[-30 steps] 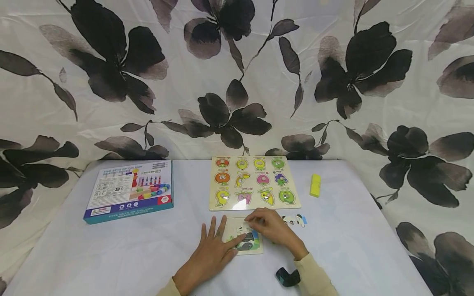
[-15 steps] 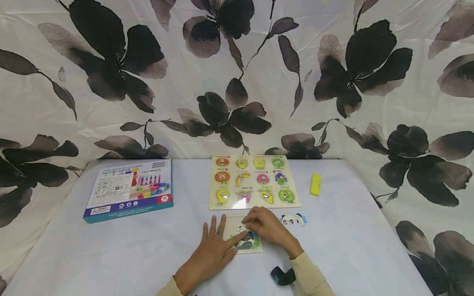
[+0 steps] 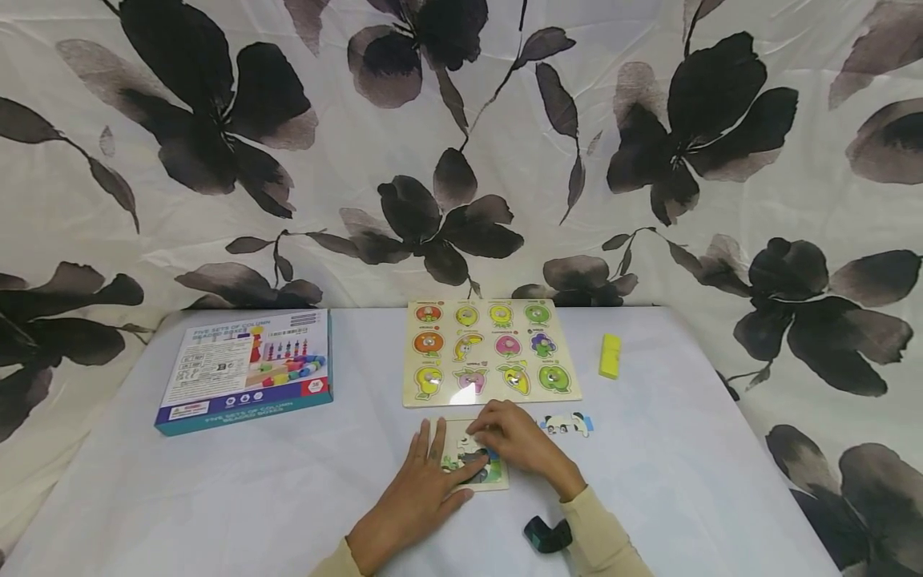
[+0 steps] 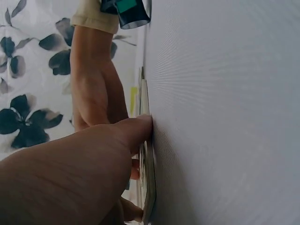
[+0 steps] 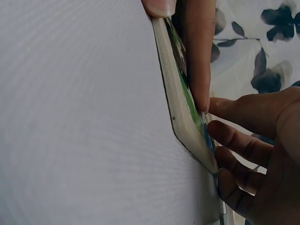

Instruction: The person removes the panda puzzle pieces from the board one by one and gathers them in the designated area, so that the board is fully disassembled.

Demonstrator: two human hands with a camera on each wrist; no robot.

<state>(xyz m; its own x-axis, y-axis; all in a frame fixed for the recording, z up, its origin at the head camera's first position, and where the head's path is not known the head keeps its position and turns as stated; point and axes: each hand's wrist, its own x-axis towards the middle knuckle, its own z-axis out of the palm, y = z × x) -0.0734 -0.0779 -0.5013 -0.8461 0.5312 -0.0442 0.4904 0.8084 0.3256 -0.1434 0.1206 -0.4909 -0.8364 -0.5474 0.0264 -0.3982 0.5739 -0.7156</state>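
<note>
Two beige sleeves (image 3: 606,535) enter at the lower edge of my head view, which cuts them off; a black device (image 3: 546,535) lies against the right one, its top cropped in my left wrist view. Next, upon the white table (image 3: 216,497), lies the small board (image 3: 456,430), flat between the hands; it contains a panda scene, green and black nearer, pale toward the far end, much of it covered. Left hand (image 3: 421,490): fingers straight, grasping nothing, the index laid across the scene, thumb on the near edge, the rest extended along the left side. Right hand (image 3: 521,441): fingers bent, tips at the far right part of the small board; my right wrist view shows one fingertip meeting the left index. I cannot tell whether they pinch a piece. Just beyond the right hand lies a panda cutout (image 3: 567,424), one piece or several, too small to make out. Farther off, the large board (image 3: 449,348) bears twelve coloured figures in three rows of four, glare whitening part of the nearest row. At left rests a closed box (image 3: 245,369), contents hidden; at right, a yellow block (image 3: 609,357). Behind hangs a flowered cloth (image 3: 548,168).
</note>
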